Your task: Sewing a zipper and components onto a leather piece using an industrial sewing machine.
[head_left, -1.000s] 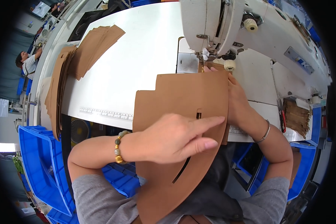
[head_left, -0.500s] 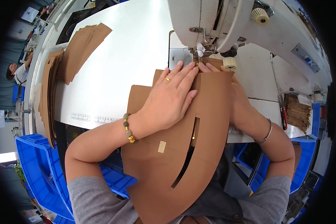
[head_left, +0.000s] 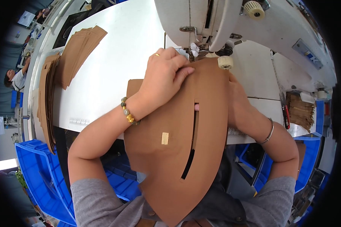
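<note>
A large brown leather-like panel (head_left: 170, 125) with a long curved slot and a small pale patch lies across the front of the sewing table, its lower end reaching my lap. My left hand (head_left: 163, 73) has curled its fingers at the panel's far edge, the thumb on top, close to the needle area of the white sewing machine (head_left: 193, 22). My right hand (head_left: 238, 100) reaches underneath the panel from the right. Most of its fingers are hidden there; a fingertip shows through the upper end of the slot.
Brown cut pieces lie fanned out (head_left: 79, 53) at the far left, beside another stack (head_left: 47, 98). Blue bins (head_left: 41, 170) stand below the table on both sides. At right are a bundle of brown strips (head_left: 301, 111) and a red-handled tool (head_left: 286, 115). Another person (head_left: 17, 78) works farther left.
My left hand has gone from lying flat to curled at the panel's edge. My right fingers have slipped from near the needle to beneath the panel, whose far edge now covers the needle area more.
</note>
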Available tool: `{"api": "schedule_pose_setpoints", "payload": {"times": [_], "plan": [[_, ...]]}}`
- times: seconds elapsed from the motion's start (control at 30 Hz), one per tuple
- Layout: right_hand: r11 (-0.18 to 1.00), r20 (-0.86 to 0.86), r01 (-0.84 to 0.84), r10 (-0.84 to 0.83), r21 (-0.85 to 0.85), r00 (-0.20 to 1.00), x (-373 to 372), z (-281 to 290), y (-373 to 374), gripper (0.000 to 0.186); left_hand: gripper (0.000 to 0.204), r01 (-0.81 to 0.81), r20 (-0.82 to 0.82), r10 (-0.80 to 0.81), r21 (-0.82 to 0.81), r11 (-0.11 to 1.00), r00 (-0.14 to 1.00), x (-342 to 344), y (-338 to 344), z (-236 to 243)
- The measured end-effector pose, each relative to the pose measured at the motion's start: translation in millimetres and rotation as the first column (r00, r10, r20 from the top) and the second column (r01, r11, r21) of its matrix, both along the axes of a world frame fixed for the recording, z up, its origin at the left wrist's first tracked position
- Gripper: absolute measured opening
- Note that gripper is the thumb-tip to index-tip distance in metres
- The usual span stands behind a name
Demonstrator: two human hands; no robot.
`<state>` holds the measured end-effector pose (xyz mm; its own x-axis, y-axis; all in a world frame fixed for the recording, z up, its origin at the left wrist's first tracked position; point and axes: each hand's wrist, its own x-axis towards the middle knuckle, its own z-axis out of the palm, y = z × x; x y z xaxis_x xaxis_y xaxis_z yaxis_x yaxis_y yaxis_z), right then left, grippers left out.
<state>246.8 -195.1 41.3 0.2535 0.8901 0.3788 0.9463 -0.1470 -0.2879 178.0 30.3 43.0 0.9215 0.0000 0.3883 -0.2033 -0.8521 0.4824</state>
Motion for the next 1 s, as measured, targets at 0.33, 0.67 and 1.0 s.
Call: {"api": "schedule_pose_setpoints", "payload": {"times": [0.33,0.67,1.0], "plan": [[0.999,0.024,0.040,-0.040,-0.023,0.999,-2,-2,1,0.054,0.051,0.188,-0.093,-0.182,0.063,0.980,0.979,-39,-1,6],[0.999,0.032,0.030,-0.029,-0.016,0.999,-2,0,3,0.060,0.051,0.139,-0.125,-0.110,0.259,0.956,0.986,-38,-4,5],[0.998,0.011,0.042,-0.042,-0.042,0.999,-3,0,2,0.057,0.047,0.140,-0.054,-0.130,0.263,0.955,0.990,-20,11,0]]}}
